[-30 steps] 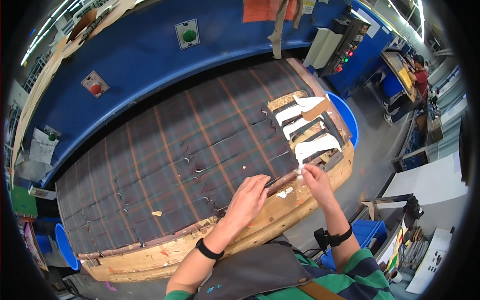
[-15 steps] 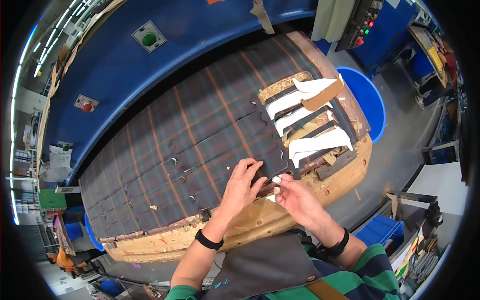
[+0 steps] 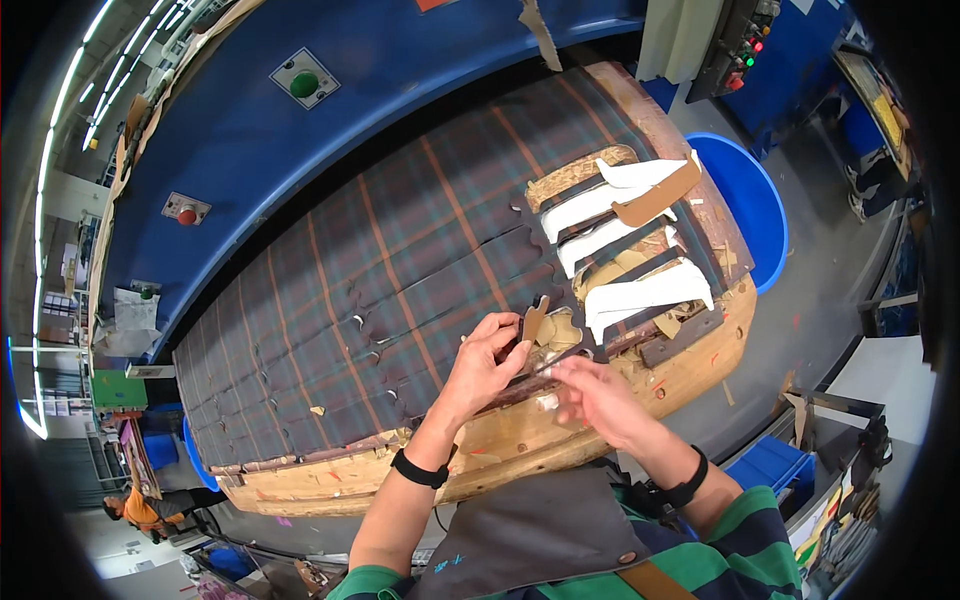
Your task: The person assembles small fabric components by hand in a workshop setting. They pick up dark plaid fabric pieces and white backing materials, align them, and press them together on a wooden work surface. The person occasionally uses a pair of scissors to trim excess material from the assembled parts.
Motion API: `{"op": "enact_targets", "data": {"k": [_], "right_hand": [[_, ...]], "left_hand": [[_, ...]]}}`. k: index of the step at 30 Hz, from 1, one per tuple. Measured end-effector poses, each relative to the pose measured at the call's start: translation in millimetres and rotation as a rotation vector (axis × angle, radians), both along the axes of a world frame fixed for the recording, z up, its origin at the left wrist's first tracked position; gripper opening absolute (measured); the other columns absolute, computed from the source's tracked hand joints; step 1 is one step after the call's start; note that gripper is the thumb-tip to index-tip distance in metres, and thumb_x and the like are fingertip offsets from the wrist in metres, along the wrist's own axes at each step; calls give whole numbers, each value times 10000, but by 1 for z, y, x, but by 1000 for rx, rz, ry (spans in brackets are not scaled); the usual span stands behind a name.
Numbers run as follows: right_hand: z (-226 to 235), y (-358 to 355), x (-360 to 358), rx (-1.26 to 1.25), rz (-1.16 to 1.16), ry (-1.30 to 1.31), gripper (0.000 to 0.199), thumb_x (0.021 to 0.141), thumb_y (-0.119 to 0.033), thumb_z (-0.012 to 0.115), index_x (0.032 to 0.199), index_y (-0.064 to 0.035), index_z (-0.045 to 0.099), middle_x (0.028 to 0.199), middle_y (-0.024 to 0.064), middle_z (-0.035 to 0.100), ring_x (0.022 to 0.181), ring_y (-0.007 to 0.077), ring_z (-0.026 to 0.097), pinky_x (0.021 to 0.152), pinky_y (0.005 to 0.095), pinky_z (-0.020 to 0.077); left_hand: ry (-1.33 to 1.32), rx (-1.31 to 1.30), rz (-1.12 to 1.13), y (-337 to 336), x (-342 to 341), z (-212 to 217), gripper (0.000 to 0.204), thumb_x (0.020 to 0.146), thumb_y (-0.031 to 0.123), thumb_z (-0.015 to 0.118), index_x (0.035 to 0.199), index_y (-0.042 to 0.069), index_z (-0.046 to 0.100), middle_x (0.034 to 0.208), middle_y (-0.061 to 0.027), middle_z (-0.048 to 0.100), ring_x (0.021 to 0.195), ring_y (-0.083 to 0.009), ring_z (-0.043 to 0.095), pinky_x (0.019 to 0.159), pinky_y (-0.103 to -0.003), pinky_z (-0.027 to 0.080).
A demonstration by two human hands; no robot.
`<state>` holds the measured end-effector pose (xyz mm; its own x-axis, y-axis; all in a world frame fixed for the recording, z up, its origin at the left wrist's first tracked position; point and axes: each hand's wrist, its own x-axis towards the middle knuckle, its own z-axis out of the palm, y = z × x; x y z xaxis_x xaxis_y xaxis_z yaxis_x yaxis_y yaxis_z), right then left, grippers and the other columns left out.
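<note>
Your left hand [image 3: 487, 362] pinches a small tan cut-out piece [image 3: 535, 318] and holds it up on its edge near the front edge of the tabletop [image 3: 560, 440], where the plaid cloth [image 3: 380, 270] has a hole cut in it. Your right hand [image 3: 592, 398] sits just beside it, low at the front edge; it is blurred, so you cannot tell if its fingers grip anything. It looks like you are lifting cut pieces out of the cloth. The next move likely needs a soft pull so the piece comes free without tugging the cloth. White strips [image 3: 645, 295] and a tan curved strip [image 3: 655, 195] lie toward the right end.
</note>
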<state>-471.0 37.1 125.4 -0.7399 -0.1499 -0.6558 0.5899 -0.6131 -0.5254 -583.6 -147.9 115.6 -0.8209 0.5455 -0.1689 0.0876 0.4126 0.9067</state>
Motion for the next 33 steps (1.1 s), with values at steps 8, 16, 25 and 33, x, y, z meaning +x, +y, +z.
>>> {"op": "enact_targets", "data": {"k": [8, 16, 25, 33], "right_hand": [[14, 13, -10, 601, 195, 239, 419, 1039, -244, 610, 1323, 63, 586, 977, 53, 719, 676, 68, 618, 593, 250, 531], [20, 0, -31, 866, 166, 156, 422, 1006, -259, 674, 1271, 52, 571, 966, 103, 714, 711, 127, 692, 560, 284, 554], [-1, -11, -43, 933, 191, 311, 332, 960, -311, 728, 985, 2, 619, 797, 121, 693, 653, 213, 682, 610, 368, 524], [-40, -15, -55, 693, 126, 381, 308, 981, -283, 702, 935, 9, 616, 741, 71, 641, 648, 163, 647, 603, 350, 504]], "left_hand": [[-176, 155, 27, -9, -4, -16, 169, 977, 103, 707, 1051, -49, 716, 1251, -59, 618, 844, -101, 599, 745, -269, 515], [-225, 212, 81, -11, -2, -18, 137, 990, 100, 696, 966, -34, 709, 1260, -48, 597, 871, -85, 591, 760, -250, 511], [-163, 243, 100, -16, 4, -20, 141, 992, 109, 691, 974, -29, 708, 1195, -37, 615, 887, -97, 596, 785, -263, 514], [-329, 316, 174, -13, 1, -20, 148, 1001, 126, 686, 966, -16, 707, 1084, -5, 617, 868, -84, 585, 790, -260, 508]]}}
